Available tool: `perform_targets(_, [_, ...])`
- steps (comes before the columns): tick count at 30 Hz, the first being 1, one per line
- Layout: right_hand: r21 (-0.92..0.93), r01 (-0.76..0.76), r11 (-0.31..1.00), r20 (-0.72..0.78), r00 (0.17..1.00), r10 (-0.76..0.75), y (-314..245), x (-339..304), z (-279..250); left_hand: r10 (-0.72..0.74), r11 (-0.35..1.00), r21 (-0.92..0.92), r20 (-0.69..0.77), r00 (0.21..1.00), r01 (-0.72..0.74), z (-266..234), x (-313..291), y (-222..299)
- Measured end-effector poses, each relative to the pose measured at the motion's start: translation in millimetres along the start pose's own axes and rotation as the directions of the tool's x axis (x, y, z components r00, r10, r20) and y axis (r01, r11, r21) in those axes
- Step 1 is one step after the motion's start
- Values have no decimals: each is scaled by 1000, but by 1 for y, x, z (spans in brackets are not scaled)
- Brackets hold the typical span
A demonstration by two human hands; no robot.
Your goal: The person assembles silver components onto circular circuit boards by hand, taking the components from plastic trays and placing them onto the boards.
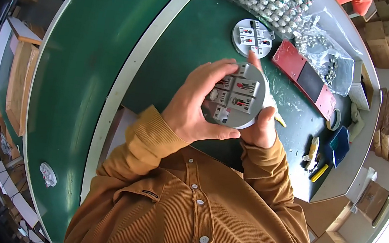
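Observation:
A round grey disc-shaped unit (243,94) is held up in front of my chest, tilted so its face shows. Rectangular socket-like blocks with red and black details cover that face. My left hand (195,94) wraps its left side, fingers over the upper edge and thumb along the lower edge. From the right, my right hand (263,128) supports the unit, thumb at the rim and other fingers mostly hidden behind. A yellow tip (280,119) pokes out beside my right hand; what it belongs to is hidden. Just beyond, a similar round unit (253,37) lies on the green worktop.
A red bar-shaped piece with a dark panel (304,78) lies at the right, near clear bags of small parts (332,66). Tape (334,119), a blue tray (337,146) and a yellow-handled tool (319,173) sit nearer. Left, a green conveyor belt (81,82) carries round units.

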State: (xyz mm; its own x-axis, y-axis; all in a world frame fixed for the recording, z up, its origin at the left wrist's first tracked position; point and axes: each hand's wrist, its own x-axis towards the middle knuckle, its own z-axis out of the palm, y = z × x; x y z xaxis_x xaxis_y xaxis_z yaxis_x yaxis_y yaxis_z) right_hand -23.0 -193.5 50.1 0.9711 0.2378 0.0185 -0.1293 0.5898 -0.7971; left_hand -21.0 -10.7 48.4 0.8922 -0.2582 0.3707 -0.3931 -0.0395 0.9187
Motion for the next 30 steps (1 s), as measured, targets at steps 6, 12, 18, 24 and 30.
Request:
perform_targets(6, [-9, -138, 990, 147, 980, 138, -5, 18, -2, 143, 903, 418, -72, 987, -100, -8, 11, 25])
perform_targets(12, [-80, -28, 996, 183, 982, 42, -1, 23, -4, 163, 930, 338, -30, 986, -144, -11, 17, 23])
perform_targets(18, [7, -79, 997, 33, 996, 78, 9, 7, -16, 289, 933, 239, -54, 956, -269, 2, 18, -4])
perform_targets(24, [535, -160, 830, -180, 938, 297, 19, 5, -8, 284, 944, 209, -111, 952, -257, -8, 31, 1])
perform_targets(30, [551, -301, 778, -70, 913, 403, 9, 23, 16, 294, 904, 359, -128, 947, -232, -22, 15, -2])
